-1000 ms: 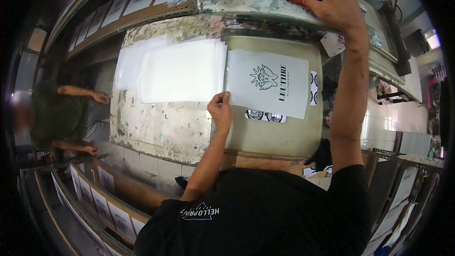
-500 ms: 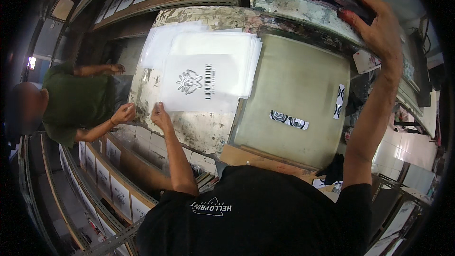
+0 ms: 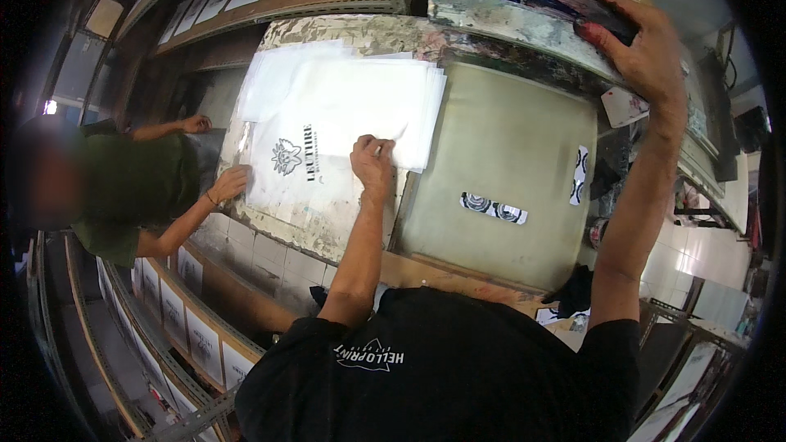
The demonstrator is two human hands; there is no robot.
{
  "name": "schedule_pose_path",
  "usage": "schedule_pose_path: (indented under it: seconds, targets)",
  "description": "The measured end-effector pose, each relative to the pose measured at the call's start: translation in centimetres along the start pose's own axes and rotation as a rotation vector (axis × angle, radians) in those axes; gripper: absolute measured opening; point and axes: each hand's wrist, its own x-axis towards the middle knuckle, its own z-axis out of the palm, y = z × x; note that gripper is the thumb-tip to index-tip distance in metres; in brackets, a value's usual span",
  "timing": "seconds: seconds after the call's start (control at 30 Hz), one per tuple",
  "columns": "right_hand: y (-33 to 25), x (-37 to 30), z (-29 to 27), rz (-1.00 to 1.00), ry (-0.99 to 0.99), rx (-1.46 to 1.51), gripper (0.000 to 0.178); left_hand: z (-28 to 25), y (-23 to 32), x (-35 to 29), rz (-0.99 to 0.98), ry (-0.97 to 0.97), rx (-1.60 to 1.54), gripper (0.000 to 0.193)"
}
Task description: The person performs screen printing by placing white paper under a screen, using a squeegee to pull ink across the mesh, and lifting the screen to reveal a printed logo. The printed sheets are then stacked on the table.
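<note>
My left hand (image 3: 373, 165) is closed in a pinch at the near right part of a stack of white sheets (image 3: 360, 90), where a sheet puckers beside the fingertips. To its left lies a white sheet printed with a black emblem and lettering (image 3: 288, 155), partly off the stack. Raised at the far right, my right hand (image 3: 651, 61) grips a dark, ink-smeared slab (image 3: 573, 6) between thumb and fingers; the fingertips are stained red. The slab stands behind a pale, paint-crusted bar (image 3: 516, 24), and its far side is hidden.
A greenish flat board (image 3: 508, 147) with two patterned strips fills the table's right side. A co-worker's hand (image 3: 229, 184) is at the printed sheet's left edge. Racks of printed sheets (image 3: 192, 323) stand at the lower left and another shelf (image 3: 270, 0) at the back left.
The printed sheet has slid left toward the co-worker. My left hand has moved from its near left corner rightward to the stack. My right hand keeps its grip.
</note>
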Motion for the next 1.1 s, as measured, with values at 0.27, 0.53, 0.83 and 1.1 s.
schedule_pose_path:
  seconds: [0.27,0.53,0.83,1.1]
  targets:
    - [-0.1,-0.1,0.3,0.028,0.076,-0.077,0.051,-1.4,5.8,2.4,0.069,-0.462,-0.529,0.013]
    - [-1.5,0.0,-0.3,-0.020,0.100,-0.056,0.048,5.9,10.9,-3.8,0.544,-0.843,0.082,0.062]
    - [-2.1,0.4,-0.8,0.109,0.044,0.062,0.053,13.1,18.0,-6.4,0.758,-0.888,-0.009,0.059]
    - [-1.8,0.3,-0.9,0.116,-0.013,0.113,0.050,11.7,19.0,-8.6,0.804,-0.955,-0.083,0.060]
